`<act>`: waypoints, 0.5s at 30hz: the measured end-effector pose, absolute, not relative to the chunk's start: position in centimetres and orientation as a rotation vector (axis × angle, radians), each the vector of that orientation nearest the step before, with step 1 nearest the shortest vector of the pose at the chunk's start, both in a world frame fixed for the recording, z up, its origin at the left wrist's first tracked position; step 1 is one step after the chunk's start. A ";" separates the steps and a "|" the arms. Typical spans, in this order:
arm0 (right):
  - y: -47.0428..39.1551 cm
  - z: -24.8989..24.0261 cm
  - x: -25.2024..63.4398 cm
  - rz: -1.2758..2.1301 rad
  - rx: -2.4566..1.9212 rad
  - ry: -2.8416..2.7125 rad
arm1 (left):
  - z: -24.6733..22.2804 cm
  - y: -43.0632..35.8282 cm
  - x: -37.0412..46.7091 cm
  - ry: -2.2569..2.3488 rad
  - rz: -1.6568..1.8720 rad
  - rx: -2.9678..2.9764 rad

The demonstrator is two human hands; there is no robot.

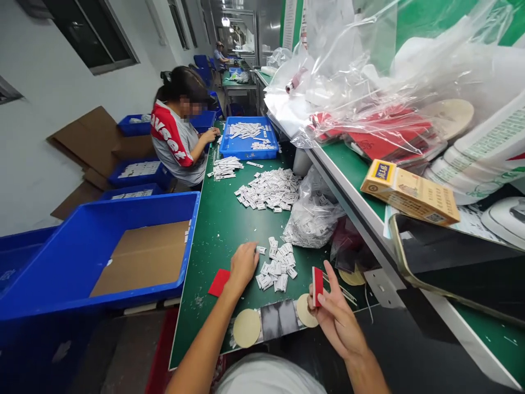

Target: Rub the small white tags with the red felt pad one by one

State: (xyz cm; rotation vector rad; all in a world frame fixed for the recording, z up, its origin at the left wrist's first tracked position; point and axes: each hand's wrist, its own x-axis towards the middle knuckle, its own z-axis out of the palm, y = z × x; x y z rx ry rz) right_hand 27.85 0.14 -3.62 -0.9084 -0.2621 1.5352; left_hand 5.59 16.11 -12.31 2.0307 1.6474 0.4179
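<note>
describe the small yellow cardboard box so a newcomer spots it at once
On the raised green shelf to the right, find the crumpled clear plastic bags. In front of them lies the small yellow cardboard box. A blue label on its left end sets it apart.

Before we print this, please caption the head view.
Left hand beside small white pieces, right hand holding a red-faced rectangular block above a green tabletop.

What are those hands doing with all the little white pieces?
The right hand holds a small red-and-white block upright. The left hand is by a small pile of white pieces on the green table. A bigger pile lies farther back, near a blue tray.
</note>
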 end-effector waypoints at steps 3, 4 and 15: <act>0.6 -2.8 26.9 1.613 -0.809 -0.199 | -13.2 17.0 7.0 1.603 0.336 2.090; 0.6 -2.6 26.6 1.628 -0.768 -0.164 | -13.4 17.2 7.1 1.596 0.317 2.097; 0.2 -0.2 23.6 1.751 -0.335 0.172 | -13.8 18.3 6.3 1.550 0.495 1.773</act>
